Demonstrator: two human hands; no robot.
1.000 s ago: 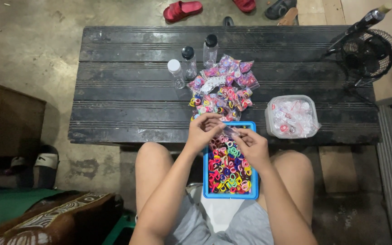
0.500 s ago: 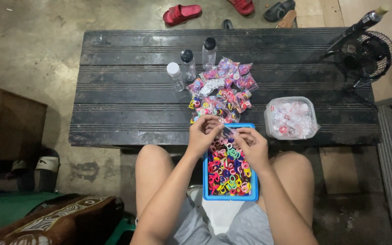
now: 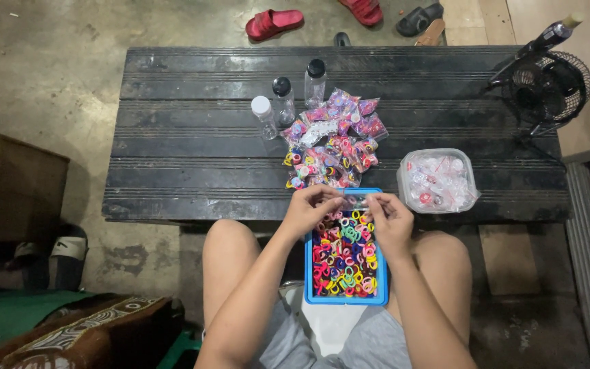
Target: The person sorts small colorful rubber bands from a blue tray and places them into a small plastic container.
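Note:
A blue tray rests on my lap, full of small colourful hair bands. Over its far end my left hand and my right hand pinch the two ends of a small clear plastic bag, stretched flat between them. Just beyond my hands, on the black table, lies a heap of filled clear bags of bands.
Three small clear bottles stand behind the heap. A clear plastic tub of bags sits at the table's right, a small black fan at its far right corner. Red and black sandals lie on the floor beyond.
My hands have moved apart and slightly toward me, and the clear bag is now held stretched out between them over the tray.

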